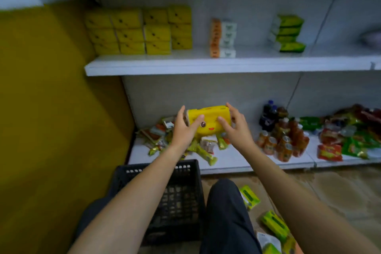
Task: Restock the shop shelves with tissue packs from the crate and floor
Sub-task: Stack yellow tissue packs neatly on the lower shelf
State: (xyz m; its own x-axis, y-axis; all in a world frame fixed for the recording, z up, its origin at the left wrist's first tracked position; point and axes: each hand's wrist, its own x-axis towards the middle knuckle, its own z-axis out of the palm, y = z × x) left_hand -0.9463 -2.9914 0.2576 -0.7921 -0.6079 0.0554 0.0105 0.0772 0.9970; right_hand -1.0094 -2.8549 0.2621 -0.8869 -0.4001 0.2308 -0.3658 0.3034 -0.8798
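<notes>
Left hand (184, 128) and right hand (235, 128) hold a yellow tissue pack (209, 117) in mid-air just beyond the crate (179, 192), fingers clamped on its ends. Yellow stacks (140, 31) already line the upper shelf (206, 66) at left; green packs (274, 225) on the floor, near right, await shelving.

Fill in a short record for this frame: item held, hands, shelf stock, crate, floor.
held item: yellow tissue pack with a cartoon face, in the air in front of the lower shelf
left hand: grips the pack's left end
right hand: grips its right end
upper shelf: stacked yellow packs, orange-and-white packs, green shelf packs
lower shelf stock: snack packets, bottles
crate: black crate on the floor, contents unclear
floor: loose green packs at right
</notes>
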